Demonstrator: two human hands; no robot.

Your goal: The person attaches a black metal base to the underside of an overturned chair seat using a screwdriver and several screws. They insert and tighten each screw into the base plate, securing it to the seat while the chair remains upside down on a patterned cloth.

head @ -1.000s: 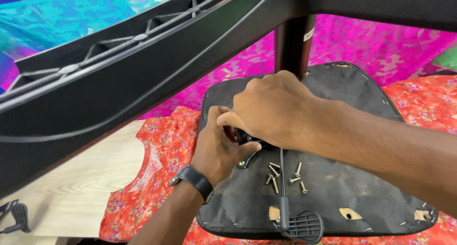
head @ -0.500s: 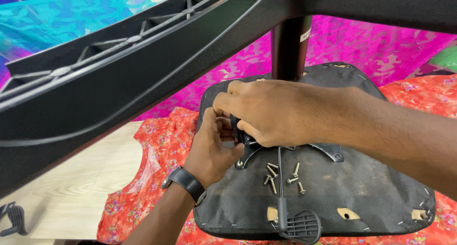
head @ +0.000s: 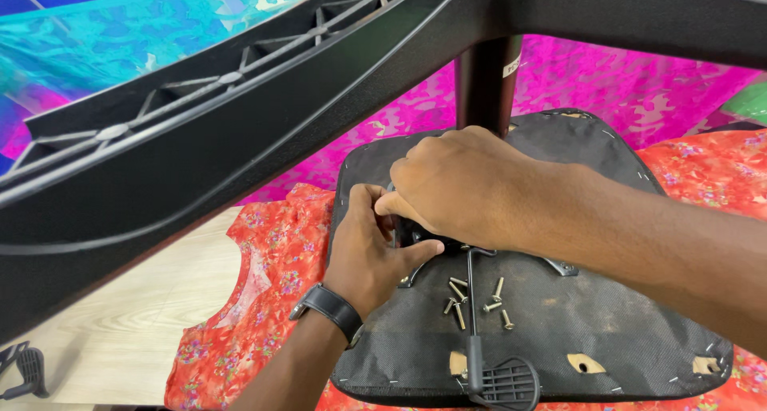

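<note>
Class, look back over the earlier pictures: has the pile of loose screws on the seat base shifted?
No. The screws lie just beside the lever rod, as before.

Both forearms are bare with no sleeves in view, and the left hand (head: 369,255) has a black watch (head: 330,309) with a smooth, wide strap around its wrist.

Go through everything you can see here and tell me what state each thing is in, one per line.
Seat: upside down, underside up, on red floral cloth.
Chair base: overhead, its column running down to the seat.
Screws: loose, lying in a cluster on the seat.
Lever: lying across the seat, paddle at the near edge.
Left hand: fingers curled at the mechanism.
Right hand: closed over the mechanism.
</note>
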